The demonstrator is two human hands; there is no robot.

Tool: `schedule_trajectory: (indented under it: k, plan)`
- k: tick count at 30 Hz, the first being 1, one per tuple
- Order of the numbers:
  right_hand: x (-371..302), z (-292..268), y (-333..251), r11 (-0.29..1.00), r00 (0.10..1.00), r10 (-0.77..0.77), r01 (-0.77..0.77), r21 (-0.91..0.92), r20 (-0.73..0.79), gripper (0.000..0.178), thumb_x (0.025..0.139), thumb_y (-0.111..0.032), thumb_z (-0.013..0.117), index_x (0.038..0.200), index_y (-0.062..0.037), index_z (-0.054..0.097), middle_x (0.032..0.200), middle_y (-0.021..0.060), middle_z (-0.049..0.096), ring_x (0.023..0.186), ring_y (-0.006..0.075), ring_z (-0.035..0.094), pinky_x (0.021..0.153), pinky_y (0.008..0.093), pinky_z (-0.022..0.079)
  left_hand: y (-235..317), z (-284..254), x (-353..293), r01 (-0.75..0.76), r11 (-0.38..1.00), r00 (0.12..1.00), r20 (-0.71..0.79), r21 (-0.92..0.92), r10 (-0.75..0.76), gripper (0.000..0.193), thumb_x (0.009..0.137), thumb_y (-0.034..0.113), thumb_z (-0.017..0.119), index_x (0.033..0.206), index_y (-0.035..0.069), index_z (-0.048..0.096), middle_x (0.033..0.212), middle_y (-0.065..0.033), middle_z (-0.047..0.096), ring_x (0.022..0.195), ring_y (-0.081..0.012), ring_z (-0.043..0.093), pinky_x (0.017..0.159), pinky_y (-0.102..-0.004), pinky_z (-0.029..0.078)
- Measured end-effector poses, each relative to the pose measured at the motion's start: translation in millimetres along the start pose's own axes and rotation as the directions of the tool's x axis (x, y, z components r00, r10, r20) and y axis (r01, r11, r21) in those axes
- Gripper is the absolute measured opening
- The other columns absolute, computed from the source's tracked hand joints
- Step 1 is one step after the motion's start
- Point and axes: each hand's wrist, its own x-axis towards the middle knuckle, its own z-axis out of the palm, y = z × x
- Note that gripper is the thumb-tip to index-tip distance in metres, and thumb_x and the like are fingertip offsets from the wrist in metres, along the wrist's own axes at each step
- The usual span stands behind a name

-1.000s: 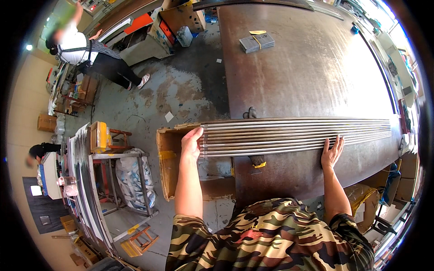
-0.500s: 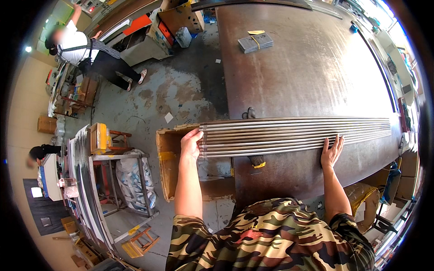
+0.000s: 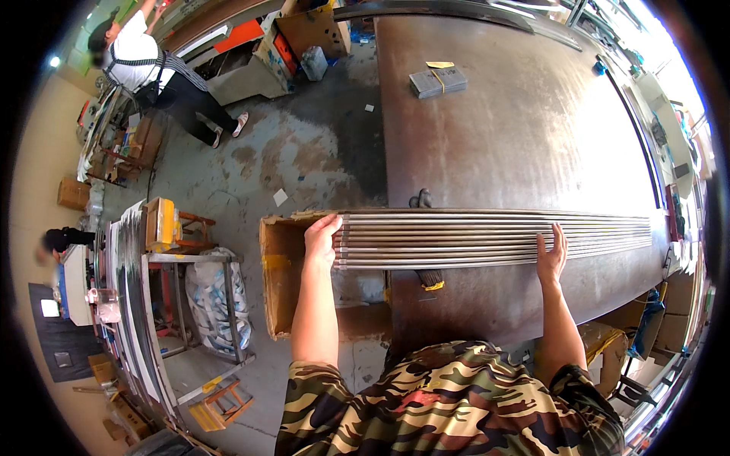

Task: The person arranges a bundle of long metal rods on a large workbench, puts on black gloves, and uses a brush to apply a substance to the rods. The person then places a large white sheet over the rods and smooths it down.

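A row of long, thin metal rods (image 3: 456, 239) lies side by side across the front of the metal table (image 3: 471, 144), their left ends jutting past its edge. At those left ends, my left hand (image 3: 322, 239) is closed on the rods with its fingers bent against the ends. Farther right, my right hand (image 3: 552, 256) rests on the near side of the row, fingers stretched out over the rods. A dark glove with a yellow cuff (image 3: 431, 280) pokes out from under the row, partly hidden by it.
Below the rods' left ends stands an open cardboard box (image 3: 277, 304). A strapped stack of grey plates (image 3: 439, 81) sits farther back on the table. To the left are a metal frame rack (image 3: 198, 258) and a small wooden stool (image 3: 220, 406). A person (image 3: 152, 72) stands at the far left.
My right hand has shifted slightly, its fingers closer together. The rods sit a little lower in the picture as the view shifts. The far person has turned, an arm raised.
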Motion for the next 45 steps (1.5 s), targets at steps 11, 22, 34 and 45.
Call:
schedule_trajectory:
  k: [11,22,34,45]
  plan:
    - [14,9,-9,0.996,0.983,-0.081,0.074,0.044,0.165,0.054,0.082,-0.018,0.073,0.131,-0.0039,0.054,0.122,0.0154,0.063,0.117,0.0323,0.056,0.102,0.0415,0.040,3,5,-6,-0.004,1.000,1.000,0.009,0.000,0.004,0.027,0.088,0.005,0.068,0.114,-0.004,0.064,0.097,-0.0097,0.070,0.080,-0.0168,0.067,0.072,-0.0295,0.055]
    - [20,5,-20,0.991,0.980,-0.132,0.132,0.008,0.151,0.051,0.083,-0.021,0.072,0.127,-0.0013,0.055,0.117,0.0169,0.064,0.111,0.0341,0.057,0.099,0.0427,0.042,1,1,-3,0.000,1.000,1.000,0.009,-0.024,0.000,0.024,0.087,0.004,0.070,0.109,-0.004,0.066,0.095,-0.0089,0.070,0.082,-0.0160,0.066,0.074,-0.0288,0.054]
    - [19,3,-27,0.994,0.980,-0.110,0.113,-0.012,0.164,0.050,0.083,-0.022,0.072,0.126,-0.0004,0.057,0.122,0.0189,0.061,0.117,0.0345,0.055,0.103,0.0422,0.040,4,-2,0,0.016,1.000,0.993,0.117,0.010,-0.017,0.036,0.089,-0.001,0.061,0.124,-0.006,0.057,0.108,-0.0137,0.068,0.092,-0.0203,0.067,0.083,-0.0324,0.054]
    - [21,0,-29,0.993,0.975,-0.121,0.120,0.016,0.189,0.048,0.081,-0.018,0.073,0.122,0.0003,0.058,0.119,0.0198,0.062,0.114,0.0356,0.056,0.100,0.0434,0.042,4,-6,6,0.075,0.997,0.984,0.167,-0.034,-0.068,0.031,0.090,0.004,0.064,0.120,-0.003,0.061,0.105,-0.0102,0.068,0.091,-0.0176,0.066,0.081,-0.0302,0.054]
